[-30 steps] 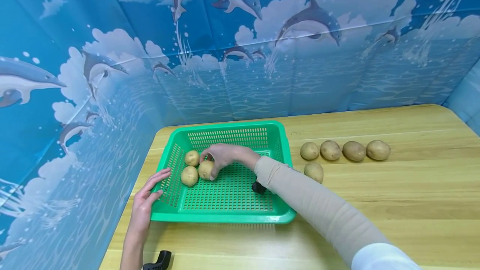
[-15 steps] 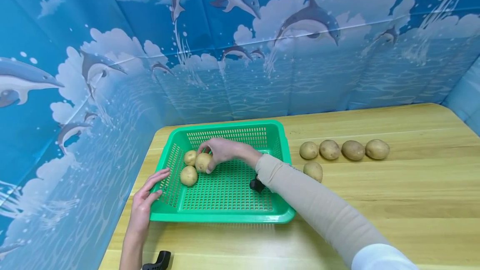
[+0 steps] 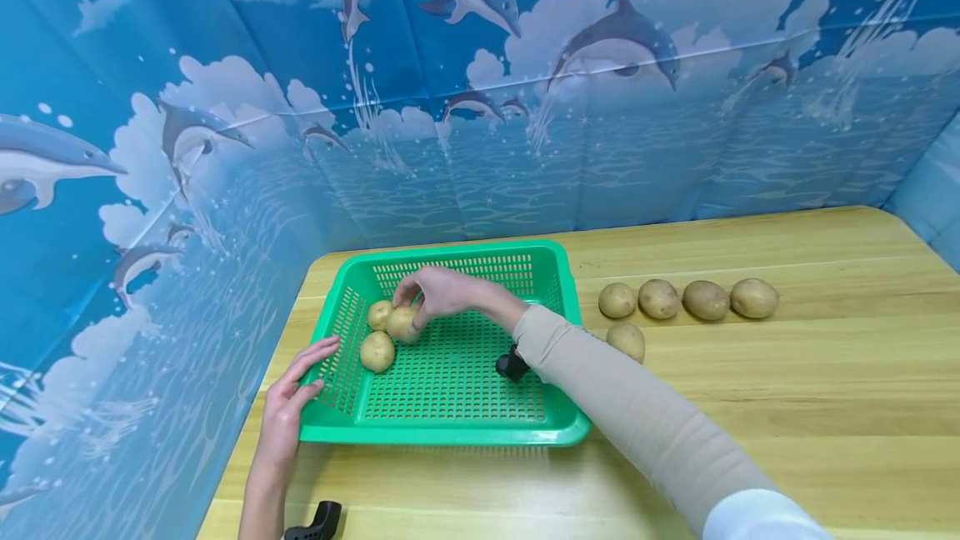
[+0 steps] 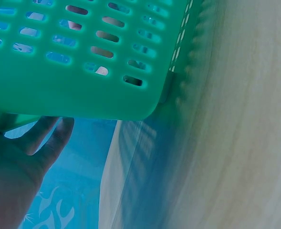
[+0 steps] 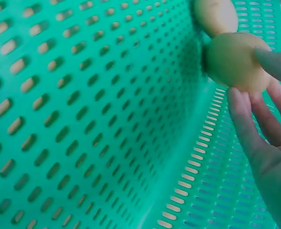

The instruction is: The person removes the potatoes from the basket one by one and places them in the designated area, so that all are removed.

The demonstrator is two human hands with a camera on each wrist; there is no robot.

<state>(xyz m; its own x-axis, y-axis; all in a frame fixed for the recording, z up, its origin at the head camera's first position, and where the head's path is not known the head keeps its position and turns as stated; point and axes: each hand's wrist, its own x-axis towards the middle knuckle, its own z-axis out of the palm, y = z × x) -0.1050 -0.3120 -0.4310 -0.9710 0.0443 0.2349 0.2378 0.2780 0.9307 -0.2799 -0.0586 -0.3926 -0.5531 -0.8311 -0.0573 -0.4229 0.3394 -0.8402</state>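
Observation:
Inside the green plastic basket (image 3: 450, 437), my right hand (image 3: 444, 290) holds a potato (image 3: 402, 326) between thumb and fingers. This potato sits right against a smaller potato (image 3: 379, 314) near the basket's left wall, with another potato (image 3: 377, 352) just in front. In the right wrist view, thumb and fingertips lie on either side of the held potato (image 5: 233, 59). My left hand (image 3: 283, 407) rests at the basket's left rim, its fingers fairly straight and reaching over the edge. The left wrist view shows its fingers (image 4: 52, 143) beside the basket wall (image 4: 73, 95).
On the wooden table (image 3: 750, 407), right of the basket, several potatoes (image 3: 706, 300) lie in a row. One more potato (image 3: 626, 342) lies in front of the row's left end. A blue dolphin-print curtain (image 3: 480, 173) stands behind and at the left.
My right hand has shifted the held potato left and slightly back, up against the other potatoes. The left hand has stayed at the rim.

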